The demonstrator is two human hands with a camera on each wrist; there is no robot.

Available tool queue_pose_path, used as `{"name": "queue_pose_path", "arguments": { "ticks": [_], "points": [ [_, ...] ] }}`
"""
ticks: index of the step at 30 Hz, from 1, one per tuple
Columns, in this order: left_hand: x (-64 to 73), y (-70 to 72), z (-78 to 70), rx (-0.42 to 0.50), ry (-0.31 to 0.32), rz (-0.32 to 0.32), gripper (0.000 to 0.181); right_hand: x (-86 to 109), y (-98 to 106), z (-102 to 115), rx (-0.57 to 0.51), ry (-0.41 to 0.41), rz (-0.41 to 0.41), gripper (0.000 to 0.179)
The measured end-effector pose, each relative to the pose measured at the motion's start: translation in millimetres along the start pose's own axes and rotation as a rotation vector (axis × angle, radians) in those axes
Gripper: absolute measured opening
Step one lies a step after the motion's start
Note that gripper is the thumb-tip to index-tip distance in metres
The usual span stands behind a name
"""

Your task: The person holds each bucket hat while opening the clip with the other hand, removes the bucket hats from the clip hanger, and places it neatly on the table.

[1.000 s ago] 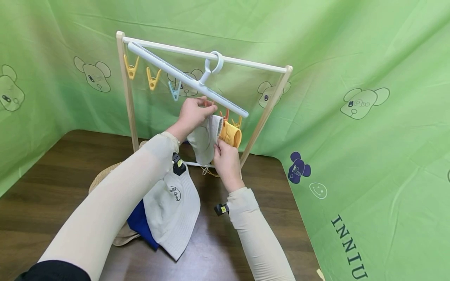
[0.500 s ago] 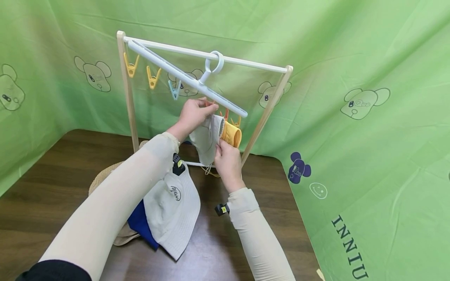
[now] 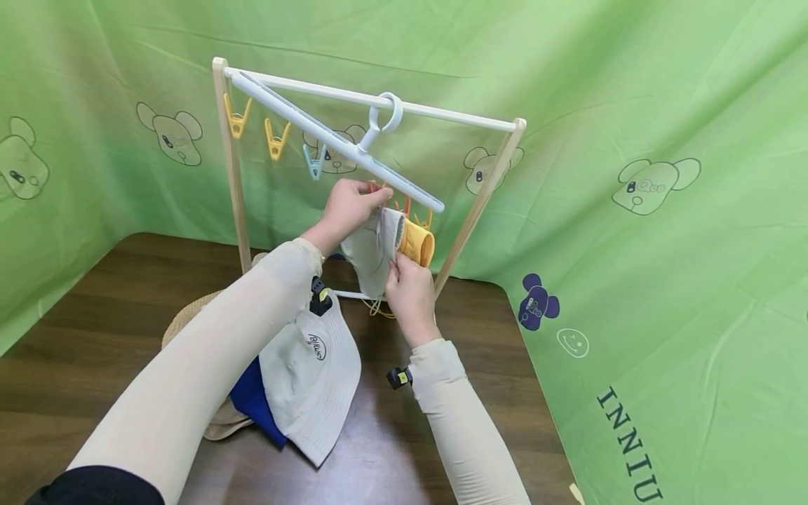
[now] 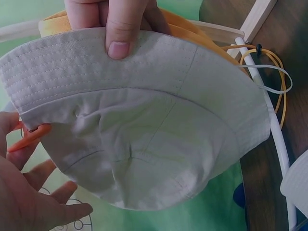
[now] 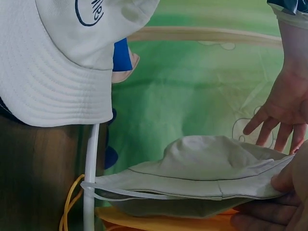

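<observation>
A pale grey bucket hat (image 3: 365,258) hangs sideways under the right part of a light blue hanger (image 3: 303,128). At its upper edge my left hand (image 3: 349,207) pinches an orange clothespin (image 4: 30,138), whose tip lies over the fabric in the left wrist view. Lower down, my right hand (image 3: 412,298) grips the brim, thumb (image 4: 119,41) on one face and fingers behind. Right beside it a yellow hat (image 3: 416,242) hangs from the hanger's clothespins, partly hidden by the grey one.
Two yellow clothespins (image 3: 275,140) and a blue clothespin (image 3: 313,163) dangle at the hanger's left. The hanger hooks over a white-barred wooden rack (image 3: 461,116). A white bucket hat (image 3: 315,393) with lettering lies on the wooden tabletop (image 3: 492,393) over a blue item (image 3: 255,407).
The grey hat has shifted slightly to the right between my hands. Both hands keep their grips and have barely moved.
</observation>
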State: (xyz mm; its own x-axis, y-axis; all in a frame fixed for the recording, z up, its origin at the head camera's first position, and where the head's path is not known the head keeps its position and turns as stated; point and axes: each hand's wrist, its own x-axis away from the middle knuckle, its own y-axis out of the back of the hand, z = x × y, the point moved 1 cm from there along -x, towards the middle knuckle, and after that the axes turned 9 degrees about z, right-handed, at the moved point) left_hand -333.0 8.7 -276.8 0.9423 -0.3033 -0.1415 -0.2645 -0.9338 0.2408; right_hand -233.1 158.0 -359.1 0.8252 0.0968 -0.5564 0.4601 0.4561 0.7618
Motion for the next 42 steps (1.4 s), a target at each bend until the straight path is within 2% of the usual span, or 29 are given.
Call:
{"name": "queue_pose_path", "arguments": {
  "ticks": [12,28,42],
  "points": [
    [2.1,-1.0,-0.1,0.005,-0.012,-0.008,0.028,3.9,-4.0,-2.4,0.016,0.021,-0.027,0.012],
    [1.5,-1.7,-0.9,-0.023,-0.009,-0.010,0.036,9.4,-4.0,-5.7,-0.018,0.044,-0.078,0.010],
    [3.6,-1.9,-3.5,-0.007,-0.003,0.005,0.036,12.8,-7.1,-9.8,-0.036,0.044,-0.097,0.009]
  ]
}}
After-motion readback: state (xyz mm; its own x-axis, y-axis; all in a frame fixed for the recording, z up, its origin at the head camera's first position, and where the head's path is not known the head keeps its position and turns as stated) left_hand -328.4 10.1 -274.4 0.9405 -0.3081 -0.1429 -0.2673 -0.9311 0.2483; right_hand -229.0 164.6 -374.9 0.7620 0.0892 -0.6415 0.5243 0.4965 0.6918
